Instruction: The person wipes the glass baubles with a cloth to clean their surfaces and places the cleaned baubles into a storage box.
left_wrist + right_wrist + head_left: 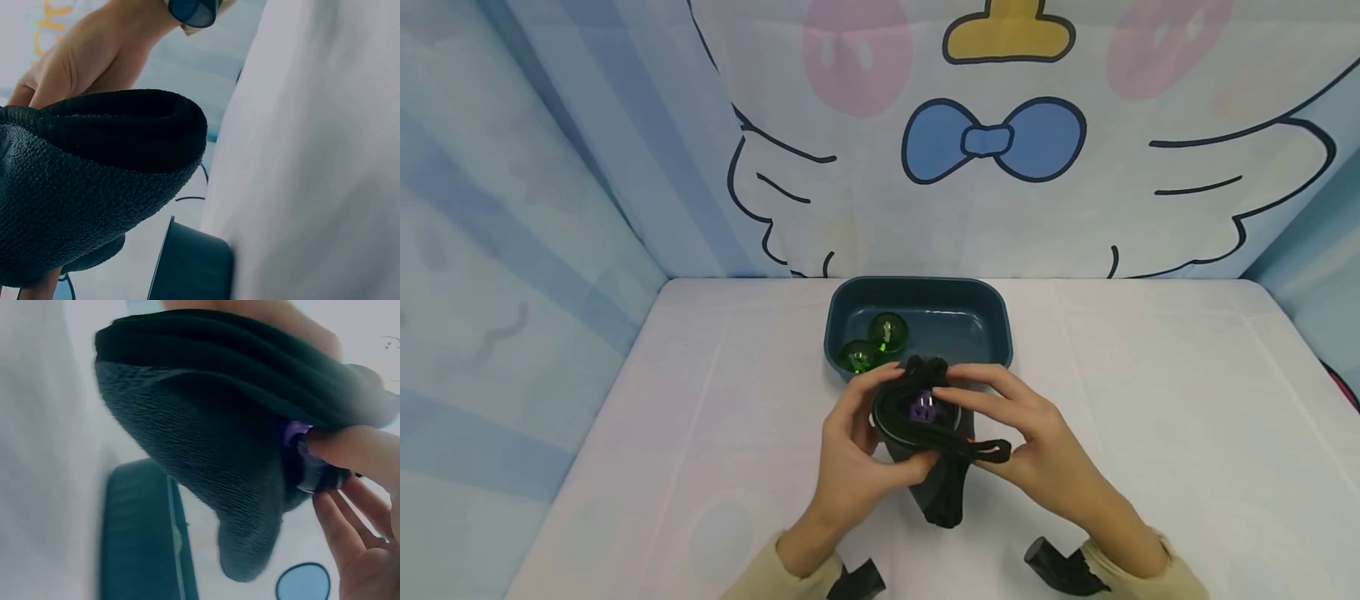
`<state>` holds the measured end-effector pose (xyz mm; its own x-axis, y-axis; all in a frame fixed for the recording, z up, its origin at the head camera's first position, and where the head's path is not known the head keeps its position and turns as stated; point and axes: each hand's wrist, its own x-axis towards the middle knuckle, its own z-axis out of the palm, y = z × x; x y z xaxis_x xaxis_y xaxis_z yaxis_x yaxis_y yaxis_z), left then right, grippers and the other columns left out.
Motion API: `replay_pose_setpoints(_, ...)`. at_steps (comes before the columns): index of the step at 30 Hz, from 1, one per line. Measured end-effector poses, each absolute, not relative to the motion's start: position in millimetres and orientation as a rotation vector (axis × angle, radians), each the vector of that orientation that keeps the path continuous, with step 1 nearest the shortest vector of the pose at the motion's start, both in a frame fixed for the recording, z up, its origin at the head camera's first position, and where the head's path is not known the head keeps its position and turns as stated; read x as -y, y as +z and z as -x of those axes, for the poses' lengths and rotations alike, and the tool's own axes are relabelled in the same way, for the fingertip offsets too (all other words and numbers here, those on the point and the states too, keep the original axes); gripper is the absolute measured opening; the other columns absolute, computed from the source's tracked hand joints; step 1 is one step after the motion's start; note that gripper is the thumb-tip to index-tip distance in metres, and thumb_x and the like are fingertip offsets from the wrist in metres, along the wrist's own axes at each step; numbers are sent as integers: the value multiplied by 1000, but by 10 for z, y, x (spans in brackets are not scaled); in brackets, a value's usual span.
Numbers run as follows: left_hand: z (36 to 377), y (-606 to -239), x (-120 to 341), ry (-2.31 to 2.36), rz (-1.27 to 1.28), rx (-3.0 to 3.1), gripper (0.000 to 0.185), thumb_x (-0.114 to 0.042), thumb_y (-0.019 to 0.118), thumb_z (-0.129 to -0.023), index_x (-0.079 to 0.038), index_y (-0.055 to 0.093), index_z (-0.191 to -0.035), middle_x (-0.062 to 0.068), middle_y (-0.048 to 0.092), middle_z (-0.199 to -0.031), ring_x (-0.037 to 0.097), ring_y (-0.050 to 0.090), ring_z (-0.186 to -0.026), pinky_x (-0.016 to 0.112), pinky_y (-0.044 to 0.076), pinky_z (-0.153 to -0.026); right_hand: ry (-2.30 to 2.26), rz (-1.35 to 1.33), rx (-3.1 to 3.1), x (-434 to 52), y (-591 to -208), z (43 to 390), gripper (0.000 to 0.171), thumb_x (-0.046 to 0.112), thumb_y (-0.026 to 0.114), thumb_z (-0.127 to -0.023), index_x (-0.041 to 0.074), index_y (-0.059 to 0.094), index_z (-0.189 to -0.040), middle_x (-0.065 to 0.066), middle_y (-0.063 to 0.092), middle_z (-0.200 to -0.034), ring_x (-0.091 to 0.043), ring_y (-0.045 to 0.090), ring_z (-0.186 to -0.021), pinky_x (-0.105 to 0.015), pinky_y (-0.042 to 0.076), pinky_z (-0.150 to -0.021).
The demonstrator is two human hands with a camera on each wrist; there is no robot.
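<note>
White table (1150,400), teal tray (992,304) ahead: my left hand (850,454) and right hand (1037,450) both grip a dark knit pouch (940,487) containing a purple ball (922,408).

You hold a dark grey knitted cloth pouch (936,479), matt and coarsely textured. The deep-blue plastic tray (977,300) looks smooth, the two green glassy balls (887,332) glossy, the worktop (1150,400) cloth-covered.
</note>
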<state>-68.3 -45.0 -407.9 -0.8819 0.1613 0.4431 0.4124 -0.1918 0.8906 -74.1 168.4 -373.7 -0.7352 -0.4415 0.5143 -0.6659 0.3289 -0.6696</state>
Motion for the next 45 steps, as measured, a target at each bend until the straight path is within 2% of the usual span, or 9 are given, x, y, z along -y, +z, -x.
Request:
replay_pose_setpoints(5, 673, -4068, 462, -2192, 702, 1893, 74, 12, 80, -70, -4, 50, -136, 13, 52, -139, 27, 58, -121, 36, 56, -96, 1397, -961, 2358, -1649, -3776, 739, 64, -14, 81, -70, 11, 67, -128, -9, 61, -130, -12, 55, -127, -18, 50, -100)
replay_pose_setpoints(13, 670, -4047, 488, -2160, 797, 1886, 76, 13, 81, -68, -2, 49, -136, 14, 50, -141, 26, 56, -124, 36, 55, -97, 1928, -756, 2367, -1645, -3775, 722, 47, -6, 71, -85, -11, 57, -130, -28, 62, -123, -7, 66, -109, -26, 59, -86)
replay_pose_setpoints(19, 690, -4043, 482, -2198, 784, 1837, 76, 16, 79, -67, 0, 49, -135, 16, 50, -139, 27, 57, -122, 39, 55, -98, 1864, -834, 2388, -1664, -3756, 728, 52, -6, 71, -86, -5, 55, -135, -17, 60, -132, -6, 60, -118, -26, 57, -92)
replay_pose_setpoints(24, 706, -4028, 479, -2254, 782, 1802, 75, 15, 77, -69, 2, 46, -137, 19, 53, -136, 26, 60, -118, 41, 58, -93, 1662, -1028, 2315, -1688, -3736, 725, 74, -19, 78, -71, 3, 55, -138, -9, 54, -139, -10, 51, -130, -23, 51, -101)
replay_pose_setpoints(26, 710, -4020, 481, -2269, 779, 1791, 75, 15, 77, -70, 2, 46, -137, 20, 53, -135, 26, 61, -117, 41, 58, -91, 1572, -1063, 2298, -1679, -3739, 724, 78, -20, 80, -66, 4, 57, -137, -9, 53, -140, -12, 48, -132, -22, 49, -103)
replay_pose_setpoints(28, 707, -4015, 484, -2270, 781, 1787, 74, 15, 77, -70, 3, 47, -136, 21, 53, -135, 26, 61, -117, 41, 58, -91, 1530, -1054, 2294, -1663, -3745, 721, 75, -19, 80, -66, 6, 60, -134, -8, 55, -138, -12, 49, -131, -21, 48, -104)
replay_pose_setpoints(33, 679, -4011, 490, -2263, 781, 1826, 72, 14, 78, -70, 3, 49, -135, 18, 51, -139, 27, 59, -120, 39, 57, -95, 1612, -1002, 2262, -1651, -3759, 724, 56, -14, 76, -76, 4, 65, -128, -8, 59, -129, -11, 56, -125, -26, 52, -99)
replay_pose_setpoints(40, 655, -4028, 497, -2260, 818, 1916, 74, 11, 82, -69, -2, 51, -135, 15, 51, -140, 25, 56, -122, 39, 58, -94, 1863, -929, 2394, -1735, -3722, 742, 46, -6, 74, -83, -4, 61, -127, -16, 65, -119, -10, 65, -109, -30, 59, -86)
replay_pose_setpoints(45, 670, -4051, 448, -2279, 806, 1894, 73, 10, 81, -71, -3, 50, -136, 16, 53, -137, 25, 57, -121, 41, 58, -93, 1817, -873, 2483, -1776, -3673, 744, 46, 0, 74, -84, -5, 61, -128, -20, 64, -123, -7, 66, -108, -27, 59, -86)
